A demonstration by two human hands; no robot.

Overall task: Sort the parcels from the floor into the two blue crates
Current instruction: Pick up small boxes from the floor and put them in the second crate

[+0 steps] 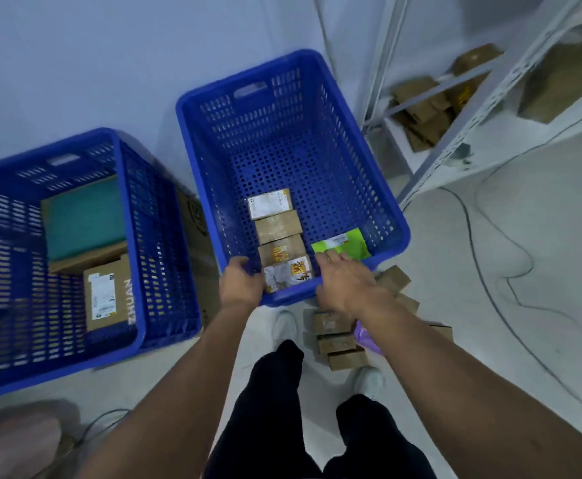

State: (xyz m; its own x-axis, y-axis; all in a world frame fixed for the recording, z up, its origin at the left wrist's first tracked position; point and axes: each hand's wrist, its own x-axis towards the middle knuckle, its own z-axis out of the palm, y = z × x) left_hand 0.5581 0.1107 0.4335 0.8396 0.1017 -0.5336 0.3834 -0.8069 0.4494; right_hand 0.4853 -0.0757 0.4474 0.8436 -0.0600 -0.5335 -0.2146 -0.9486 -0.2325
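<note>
Floor parcels sit at 6 o'clock from our nearer right hand, grip loose, empty; left hand grips crate rim.

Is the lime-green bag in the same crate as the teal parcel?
No, the lime-green bag lies in the right crate, while the teal parcel sits in the left crate.
</note>
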